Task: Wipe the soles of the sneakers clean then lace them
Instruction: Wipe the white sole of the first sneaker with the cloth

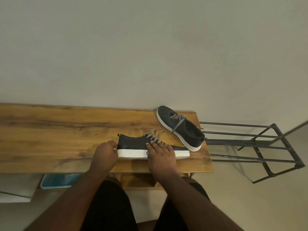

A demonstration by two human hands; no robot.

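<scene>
One black, white-soled sneaker (131,143): left grip (105,151) holds heel, right grip (160,151) rests flat.

You have two sneakers: the near sneaker (133,144) under both your hands, the far sneaker (181,129) beyond your right hand (161,154). Two hands show, counting your left hand (105,151). One wooden table (50,130), one metal rack (250,142) right of your right hand, one blue tray (56,180) below your left.
</scene>
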